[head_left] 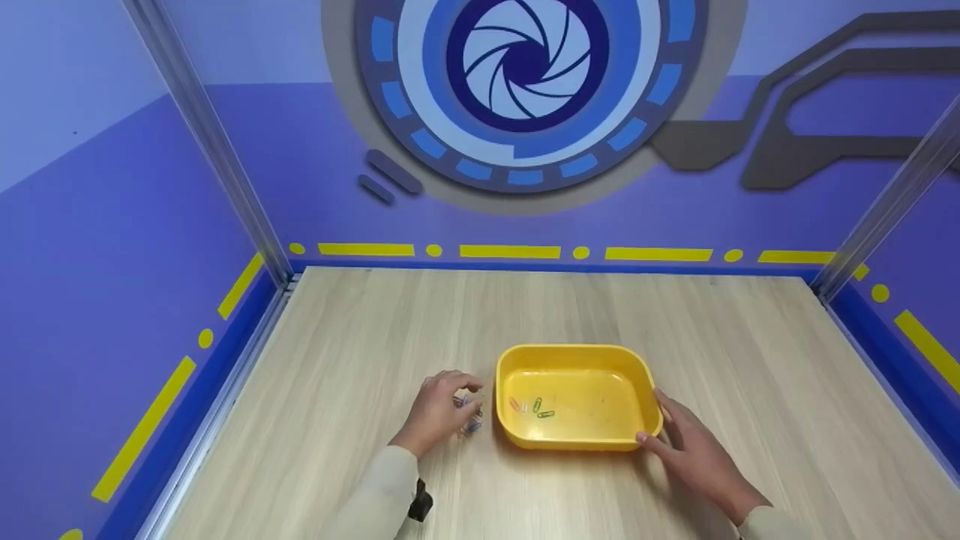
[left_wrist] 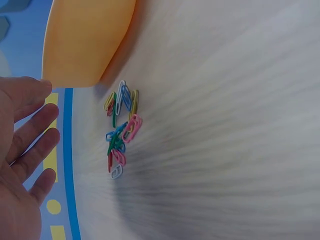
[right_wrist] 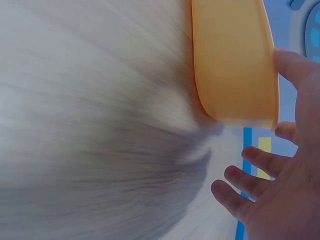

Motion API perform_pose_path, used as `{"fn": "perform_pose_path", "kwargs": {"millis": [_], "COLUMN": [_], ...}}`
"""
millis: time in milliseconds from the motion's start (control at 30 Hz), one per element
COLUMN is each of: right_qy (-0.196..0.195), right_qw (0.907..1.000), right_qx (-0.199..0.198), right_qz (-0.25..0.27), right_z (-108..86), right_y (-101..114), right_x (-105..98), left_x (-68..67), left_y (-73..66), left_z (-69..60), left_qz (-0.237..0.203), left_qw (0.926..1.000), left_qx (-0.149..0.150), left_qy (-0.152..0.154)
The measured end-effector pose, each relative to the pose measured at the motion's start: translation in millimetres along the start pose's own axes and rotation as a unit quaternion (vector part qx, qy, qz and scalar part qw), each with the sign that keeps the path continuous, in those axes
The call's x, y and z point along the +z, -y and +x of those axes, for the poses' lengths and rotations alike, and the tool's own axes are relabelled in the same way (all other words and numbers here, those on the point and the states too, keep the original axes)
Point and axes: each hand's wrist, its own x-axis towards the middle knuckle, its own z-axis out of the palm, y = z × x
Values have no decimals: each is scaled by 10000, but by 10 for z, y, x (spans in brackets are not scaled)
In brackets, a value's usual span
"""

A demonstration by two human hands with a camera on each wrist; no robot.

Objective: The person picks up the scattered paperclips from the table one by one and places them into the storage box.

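Observation:
A yellow tray (head_left: 574, 435) stands on the table with several paper clips (head_left: 538, 406) inside, at its left end. Just left of the tray, a small pile of coloured paper clips (left_wrist: 120, 140) lies on the tabletop. My left hand (head_left: 439, 411) is over that pile, fingers bent loosely and apart; in the left wrist view, the hand (left_wrist: 25, 145) shows nothing between its fingers. At the tray's right end my right hand (head_left: 697, 450) holds the rim, thumb at the near corner. The right wrist view has this hand (right_wrist: 280, 185) with its other fingers spread beside the tray (right_wrist: 235, 65).
The wooden table (head_left: 360, 322) is bounded by a blue back wall (head_left: 270, 165) and side walls, with metal posts (head_left: 217, 150) at the corners. A black object (head_left: 421, 502) shows beside the left sleeve.

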Motion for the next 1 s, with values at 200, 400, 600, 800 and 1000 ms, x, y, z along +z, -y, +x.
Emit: {"fn": "perform_pose_path", "kwargs": {"millis": [200,400,600,800,1000], "right_qy": [20,37,48,11,31], "right_qw": [10000,9999,9999,9999,9999], "right_qx": [35,37,-50,-84,-53], "right_qz": [65,105,156,119,151], "right_z": [15,9,-17,-23,-16], "right_y": [1,-5,-16,-17,-14], "right_x": [-2,-6,-16,-10,-5], "left_x": [-15,6,33,51,68], "left_y": [68,137,170,185,216], "left_z": [-38,-62,-79,-104,-120], "left_qz": [-13,138,295,365,432], "left_qw": [10000,9998,9995,9993,9989], "left_qx": [20,6,65,32,160], "left_qy": [-36,-114,-109,33,30]}}
